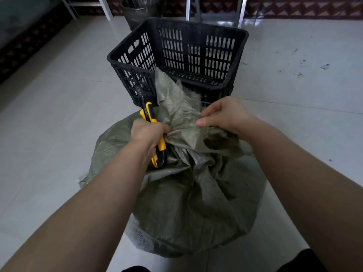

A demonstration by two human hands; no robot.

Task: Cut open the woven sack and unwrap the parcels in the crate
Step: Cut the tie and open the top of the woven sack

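Woven sack [188, 203] is sitting on the tiled floor [49, 134] right below me, olive green and bulging, with its neck bunched up toward the top. My left hand [147, 132] is fisted around a yellow and black utility knife [155, 134] and is also pressed against the gathered fabric of the neck, so it's closed tight, holding the knife more or less upright. Can't really see the blade from here, the dark far end blends into the crate behind it. My right hand [224, 116] is on the other side of the neck, thumb and fingers pinching some frayed fabric or string at the tie; honestly too fuzzy to tell which. A loose flap of the sack mouth sticks up between the two hands.

The black slotted plastic crate [196, 54] stands on the floor just behind the sack, and the flap overlaps its near edge. From this angle the crate bottom looks bare. A dark bin [137, 12] sits further back by some metal legs [106, 6].
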